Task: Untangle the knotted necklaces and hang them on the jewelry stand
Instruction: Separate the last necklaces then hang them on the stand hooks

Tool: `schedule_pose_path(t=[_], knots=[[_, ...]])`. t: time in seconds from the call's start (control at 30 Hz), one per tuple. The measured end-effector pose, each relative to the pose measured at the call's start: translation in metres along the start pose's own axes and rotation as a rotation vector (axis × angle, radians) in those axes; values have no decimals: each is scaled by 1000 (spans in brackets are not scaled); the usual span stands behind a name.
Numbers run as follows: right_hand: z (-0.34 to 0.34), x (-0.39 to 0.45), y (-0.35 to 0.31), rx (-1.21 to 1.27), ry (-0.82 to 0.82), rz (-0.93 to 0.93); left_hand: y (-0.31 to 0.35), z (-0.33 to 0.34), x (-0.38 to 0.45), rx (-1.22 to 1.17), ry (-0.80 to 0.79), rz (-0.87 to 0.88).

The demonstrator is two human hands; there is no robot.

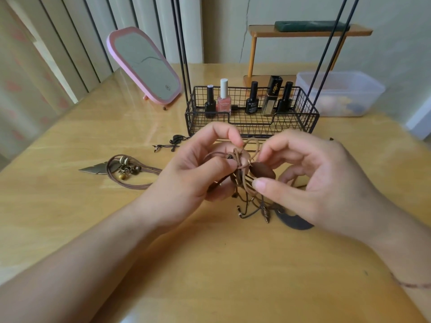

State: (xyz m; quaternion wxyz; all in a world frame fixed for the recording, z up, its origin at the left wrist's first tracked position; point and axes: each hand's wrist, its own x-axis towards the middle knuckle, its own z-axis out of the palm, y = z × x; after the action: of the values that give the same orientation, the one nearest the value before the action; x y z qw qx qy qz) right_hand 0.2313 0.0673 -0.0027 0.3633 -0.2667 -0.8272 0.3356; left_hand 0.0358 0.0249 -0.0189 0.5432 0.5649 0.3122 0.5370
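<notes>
Both hands on the knot now: left hand pinches cords, right hand pinches a loop. Untangling underway; next, probably tease that loop free before the stand.

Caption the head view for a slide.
Both hands pick at knotted brown cord necklaces before the wire jewelry stand.

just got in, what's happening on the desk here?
A person is picking apart a knot of brown cord necklaces held just above the table. The left hand and right hand both pinch cords in the knot. It is not yet undone. Another necklace lies on the table to the left, apart from the knot. The wire stand behind holds nail polish bottles in its basket; no necklace visibly hangs on it.
</notes>
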Motion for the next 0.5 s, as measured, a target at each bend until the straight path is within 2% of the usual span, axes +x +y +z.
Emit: schedule_pose_path(t=[0.3,0.5], knots=[[-2,2,-1,143,73,-9,1,1,0,57,55,-29],[-4,4,-1,231,82,35,-2,-2,-1,62,2,-14]])
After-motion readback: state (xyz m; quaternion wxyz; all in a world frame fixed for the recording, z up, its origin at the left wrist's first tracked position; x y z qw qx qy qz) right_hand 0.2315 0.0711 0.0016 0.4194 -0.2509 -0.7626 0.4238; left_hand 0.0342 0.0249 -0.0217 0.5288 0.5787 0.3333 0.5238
